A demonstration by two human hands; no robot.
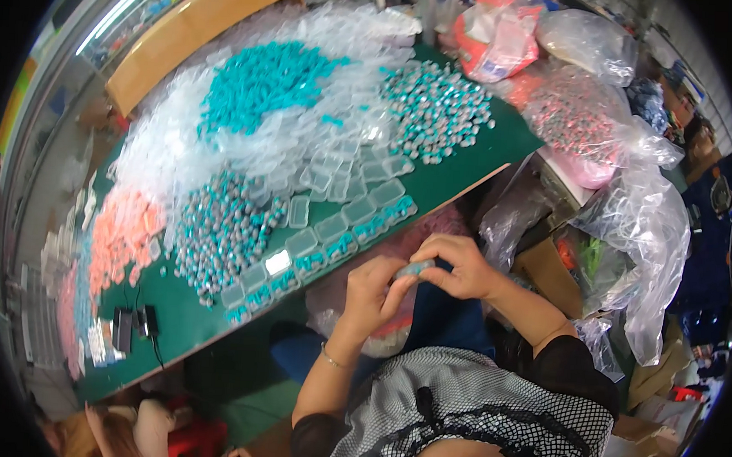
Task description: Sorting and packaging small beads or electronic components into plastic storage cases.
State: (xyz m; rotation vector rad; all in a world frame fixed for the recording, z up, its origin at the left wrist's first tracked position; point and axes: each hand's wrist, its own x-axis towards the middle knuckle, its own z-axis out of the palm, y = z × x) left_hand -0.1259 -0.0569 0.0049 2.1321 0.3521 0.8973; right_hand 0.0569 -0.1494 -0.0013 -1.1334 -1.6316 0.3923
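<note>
I am pinching a small see-through box (414, 269) between the fingers of my left hand (369, 294) and my right hand (465, 269). It is hanging just past the edge of the green desk (505, 139), near the row of open boxes (303, 242). I am guessing it is light, stiff, a bit slippery and easy to crack, so I am thinking its side edges are best for gentle holding.
</note>
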